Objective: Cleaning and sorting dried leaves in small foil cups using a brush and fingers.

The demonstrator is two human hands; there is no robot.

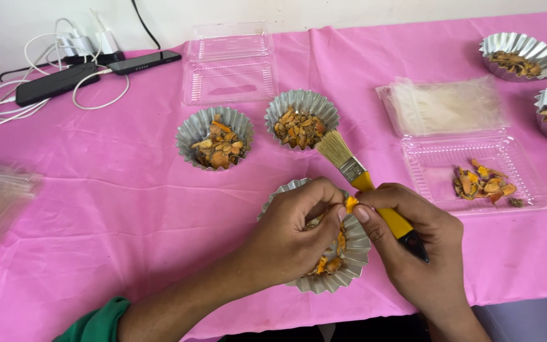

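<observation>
Orange against the pink cloth, a small dried orange chip [350, 204] sat pinched between the thumbs and forefingers of both hands, just above the near fluted foil cup [349, 269] of similar chips on the worktop [128, 209]; the left hand [292, 237] was curled nearly closed, its fingertips on the chip; the right hand [422, 253] was closed too, touching the chip with thumb and forefinger while its other fingers gripped the yellow-handled flat paintbrush [368, 185].

The step in hand looked like picking one chip out for brushing, judged from the grip; a next move would call for freeing the bristles to reach the chip, since they pointed away from it.

The brush's long axis ran diagonally; pale bristles pointed up-left, toward the far fluted foil cup [301, 118]; the black handle end pointed down-right, past the right palm; a second filled foil cup [214, 136] stood just left of that one.
</observation>
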